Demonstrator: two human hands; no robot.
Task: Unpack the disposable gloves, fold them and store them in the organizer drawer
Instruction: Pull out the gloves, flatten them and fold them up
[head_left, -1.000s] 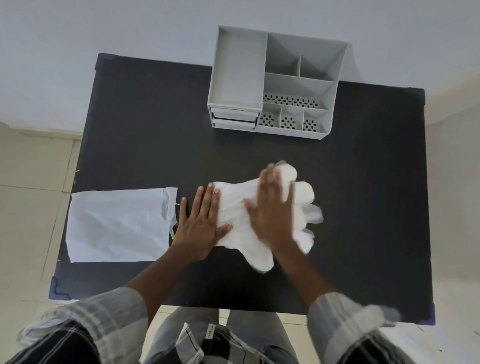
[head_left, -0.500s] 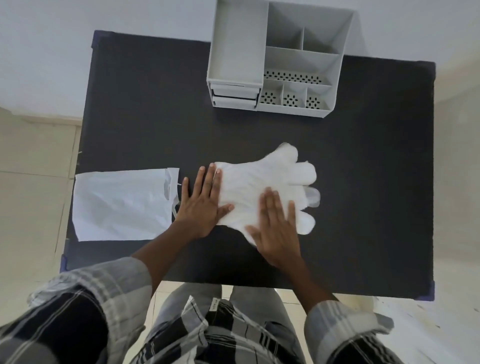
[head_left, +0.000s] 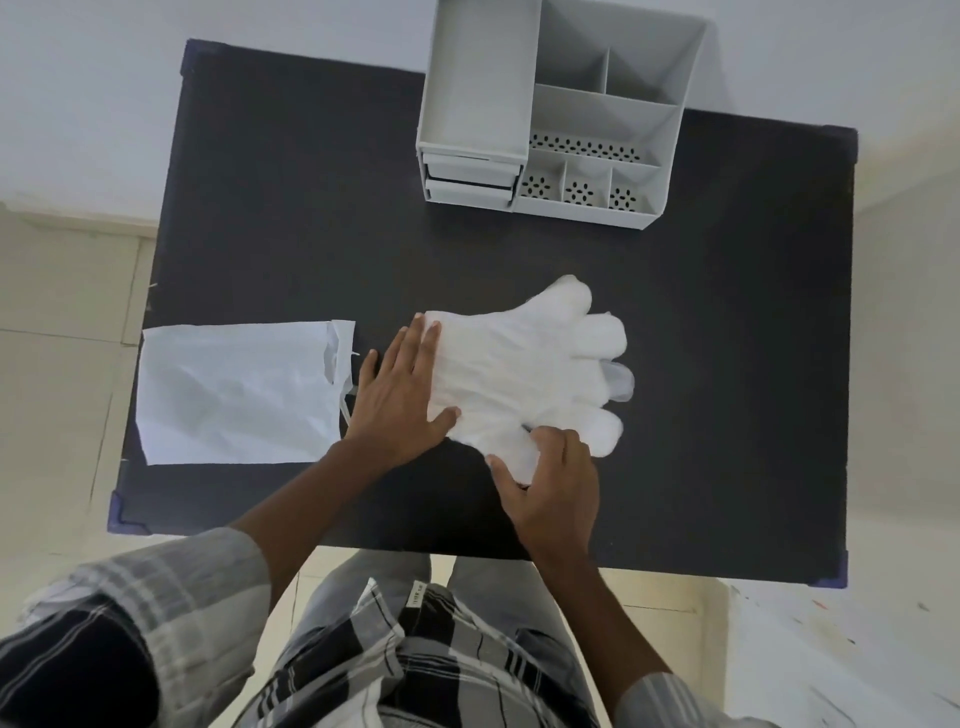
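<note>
A stack of translucent white disposable gloves (head_left: 524, 374) lies flat on the black table (head_left: 727, 364), fingers pointing right. My left hand (head_left: 397, 397) rests flat with spread fingers on the cuff end at the stack's left. My right hand (head_left: 553, 486) is at the near edge, its curled fingers pinching the thumb part of the gloves. The grey organizer (head_left: 550, 114) stands at the table's far edge, with two closed drawers (head_left: 470, 179) at its front left.
The empty white packaging bag (head_left: 239, 392) lies flat at the table's left, just beside my left hand. The organizer has open compartments on its right side. The table's near edge runs just below my right hand.
My right hand slid from the middle of the gloves back to their near edge and curled onto the thumb part. My left hand stayed on the cuff. The camera tilted down.
</note>
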